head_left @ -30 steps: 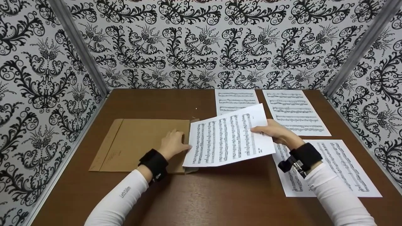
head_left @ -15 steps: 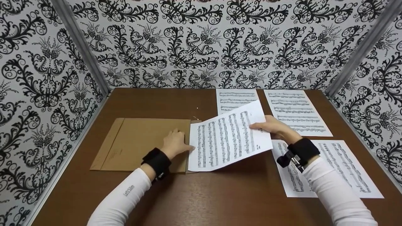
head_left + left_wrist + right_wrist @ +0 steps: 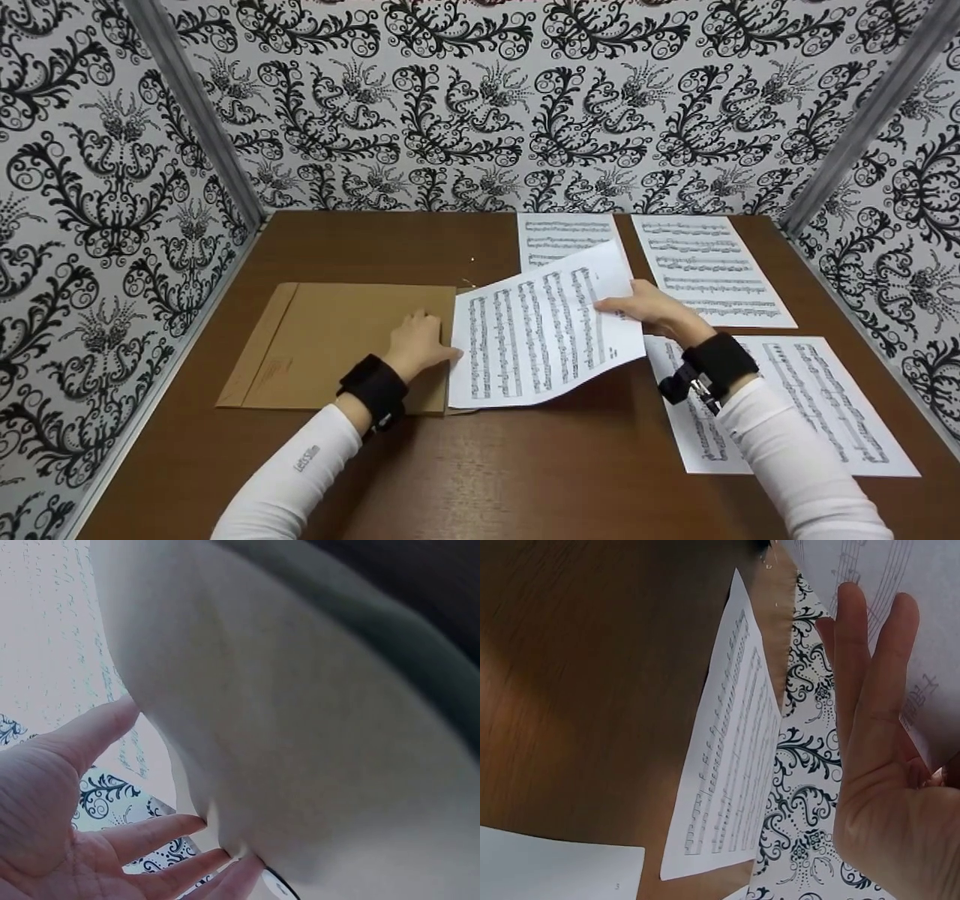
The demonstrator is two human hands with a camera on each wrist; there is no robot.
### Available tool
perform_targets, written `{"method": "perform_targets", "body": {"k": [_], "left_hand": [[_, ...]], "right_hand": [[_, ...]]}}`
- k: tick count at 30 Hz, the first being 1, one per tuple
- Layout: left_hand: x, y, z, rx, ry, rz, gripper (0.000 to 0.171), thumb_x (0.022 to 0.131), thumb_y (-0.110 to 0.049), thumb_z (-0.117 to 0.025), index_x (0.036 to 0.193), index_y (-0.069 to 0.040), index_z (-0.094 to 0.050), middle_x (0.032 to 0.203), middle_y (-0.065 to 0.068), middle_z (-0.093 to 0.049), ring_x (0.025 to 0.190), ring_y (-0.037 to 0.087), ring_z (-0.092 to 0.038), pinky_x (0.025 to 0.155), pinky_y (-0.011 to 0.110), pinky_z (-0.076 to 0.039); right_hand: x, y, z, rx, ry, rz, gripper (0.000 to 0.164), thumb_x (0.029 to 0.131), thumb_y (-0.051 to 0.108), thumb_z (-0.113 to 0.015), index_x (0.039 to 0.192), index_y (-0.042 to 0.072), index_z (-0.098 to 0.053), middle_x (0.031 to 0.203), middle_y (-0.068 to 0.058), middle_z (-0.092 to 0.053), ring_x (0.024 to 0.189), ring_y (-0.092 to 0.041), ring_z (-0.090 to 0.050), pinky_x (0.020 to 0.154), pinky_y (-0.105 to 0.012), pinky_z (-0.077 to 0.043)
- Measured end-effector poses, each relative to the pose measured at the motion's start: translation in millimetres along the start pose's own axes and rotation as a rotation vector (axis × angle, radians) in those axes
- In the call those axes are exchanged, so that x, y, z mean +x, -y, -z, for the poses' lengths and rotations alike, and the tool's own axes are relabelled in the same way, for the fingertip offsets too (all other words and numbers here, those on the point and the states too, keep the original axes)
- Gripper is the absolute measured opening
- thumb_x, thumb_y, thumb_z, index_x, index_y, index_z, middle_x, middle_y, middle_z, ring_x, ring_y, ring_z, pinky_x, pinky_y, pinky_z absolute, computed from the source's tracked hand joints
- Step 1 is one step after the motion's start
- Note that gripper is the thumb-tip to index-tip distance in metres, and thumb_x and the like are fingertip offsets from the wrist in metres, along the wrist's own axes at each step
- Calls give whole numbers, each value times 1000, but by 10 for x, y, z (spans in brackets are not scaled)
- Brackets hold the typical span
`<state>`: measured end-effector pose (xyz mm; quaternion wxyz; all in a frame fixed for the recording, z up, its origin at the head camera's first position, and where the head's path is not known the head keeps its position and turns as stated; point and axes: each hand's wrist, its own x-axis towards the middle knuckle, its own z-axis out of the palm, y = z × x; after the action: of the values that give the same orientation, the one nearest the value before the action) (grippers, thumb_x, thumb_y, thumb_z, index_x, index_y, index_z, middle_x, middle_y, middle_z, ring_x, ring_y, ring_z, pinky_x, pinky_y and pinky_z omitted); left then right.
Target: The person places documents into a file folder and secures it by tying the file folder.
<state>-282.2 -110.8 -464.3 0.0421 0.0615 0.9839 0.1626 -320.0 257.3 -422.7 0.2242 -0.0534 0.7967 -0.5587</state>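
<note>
A flat brown paper envelope lies on the left of the table, its mouth facing right. My left hand is on it near the mouth, thumb at the edge. In the left wrist view, the thumb and fingertips squeeze the bulging envelope, denting it. My right hand holds a sheet of music by its right side, thumb on top and fingers underneath. That sheet slopes down leftward, its left edge right at the envelope's mouth. In the right wrist view, fingers lie behind the sheet.
Beyond the held sheet lies another music sheet, partly covered by it. A further one is at the back right, and one more lies under the right forearm. Patterned walls enclose the brown table.
The held sheet's lower left corner has come off the envelope's top face and now lies at its mouth. The sheet's right side has dipped slightly and bends more. The left hand stays on the envelope.
</note>
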Motion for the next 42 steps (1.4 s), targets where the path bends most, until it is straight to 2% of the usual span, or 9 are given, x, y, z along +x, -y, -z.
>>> {"method": "perform_targets", "body": {"k": [9, 14, 18, 21, 25, 29, 35, 37, 42], "left_hand": [[-15, -24, 26, -7, 15, -3, 56, 83, -34, -82, 122, 4, -67, 133, 27, -62, 124, 43, -61, 98, 58, -55], [-14, -27, 21, -22, 2, -4, 45, 81, -29, -81, 111, 3, -69, 128, 26, -65, 118, 42, -64, 96, 58, -56], [-14, -37, 31, -53, -14, -13, 31, 79, -22, -81, 96, 1, -69, 114, 23, -69, 104, 39, -67, 88, 55, -57], [-5, -40, 38, -93, -17, -14, 25, 78, -18, -80, 89, 0, -67, 104, 20, -71, 91, 32, -66, 79, 49, -56], [4, -44, 49, -143, -20, -20, 21, 80, -15, -77, 93, 0, -70, 101, 18, -73, 79, 24, -57, 65, 37, -47], [2, -55, 63, -175, -27, -20, 22, 80, -12, -74, 98, -1, -73, 102, 17, -75, 75, 22, -55, 58, 29, -38], [-6, -62, 75, -211, -50, -32, 6, 76, -6, -71, 79, -4, -66, 86, 14, -71, 69, 21, -53, 53, 26, -35], [-10, -61, 78, -216, -57, -40, 9, 76, -5, -71, 73, -6, -62, 81, 12, -68, 67, 20, -51, 53, 26, -34], [-5, -52, 78, -232, -52, -49, 7, 79, -4, -70, 74, -5, -65, 78, 10, -67, 64, 18, -51, 52, 23, -35]], "right_hand": [[23, -62, -22, 46, -20, 16, 44, 98, 8, -62, 133, -15, -49, 86, 5, -75, 74, -10, -76, 70, -27, -64], [23, -89, -18, 71, -12, 6, 44, 99, 8, -62, 134, -15, -48, 87, 5, -76, 75, -10, -76, 71, -27, -64], [34, -107, -15, 81, -7, -3, 43, 99, 9, -62, 133, -14, -48, 86, 4, -75, 74, -11, -76, 69, -27, -64], [43, -129, -7, 100, 3, -6, 40, 100, 9, -61, 132, -13, -49, 86, 4, -76, 74, -11, -76, 69, -27, -64], [46, -165, 7, 139, 25, -11, 35, 101, 9, -60, 131, -8, -52, 88, 4, -77, 76, -11, -77, 69, -26, -64], [47, -199, 15, 187, 34, -20, 30, 101, 8, -60, 128, -4, -54, 89, 3, -77, 77, -11, -77, 70, -26, -63], [53, -232, -6, 189, 21, -32, 29, 101, 9, -61, 126, -4, -56, 88, 4, -77, 77, -11, -77, 71, -25, -63], [48, -230, -16, 173, 16, -36, 32, 100, 10, -61, 128, -5, -55, 88, 4, -77, 77, -10, -77, 71, -25, -63], [34, -226, -19, 140, 13, -47, 33, 101, 12, -62, 128, -5, -55, 87, 7, -77, 76, -7, -75, 70, -21, -61]]}}
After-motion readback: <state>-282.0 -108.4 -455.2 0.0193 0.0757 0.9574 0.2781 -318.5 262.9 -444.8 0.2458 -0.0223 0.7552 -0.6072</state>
